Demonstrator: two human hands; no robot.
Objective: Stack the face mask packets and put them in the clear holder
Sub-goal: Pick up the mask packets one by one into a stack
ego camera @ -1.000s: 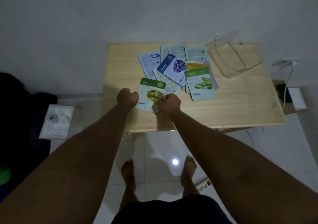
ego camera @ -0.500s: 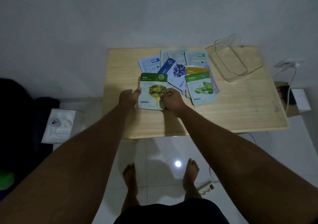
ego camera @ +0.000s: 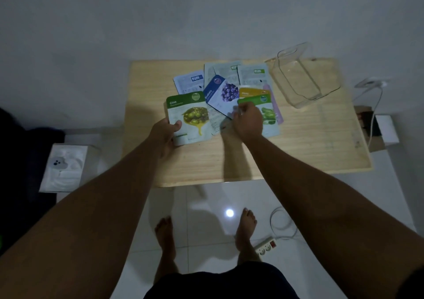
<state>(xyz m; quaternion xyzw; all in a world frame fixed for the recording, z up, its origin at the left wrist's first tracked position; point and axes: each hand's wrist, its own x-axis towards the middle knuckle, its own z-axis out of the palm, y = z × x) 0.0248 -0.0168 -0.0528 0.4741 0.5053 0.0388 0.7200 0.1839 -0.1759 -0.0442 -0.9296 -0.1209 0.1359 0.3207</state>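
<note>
My left hand (ego camera: 164, 133) holds the green olive packet (ego camera: 190, 117) by its lower left corner, lifted off the wooden table (ego camera: 298, 152). My right hand (ego camera: 247, 121) pinches the lower edge of the blue blueberry packet (ego camera: 221, 95), which lies on the spread pile. A yellow honey packet (ego camera: 251, 91) and a green packet (ego camera: 268, 115) lie partly under that hand. Several pale packets (ego camera: 190, 80) lie face down behind them. The clear holder (ego camera: 302, 78) stands at the table's back right with nothing in it.
A white box (ego camera: 64, 168) sits on the floor to the left. A power strip (ego camera: 267, 248) and cable lie on the tiles by my bare feet. A charger and boxes (ego camera: 378, 126) sit to the right of the table, against the wall.
My right hand let go of the olive packet and moved right to the blueberry packet. My left hand kept the olive packet and raised it a little.
</note>
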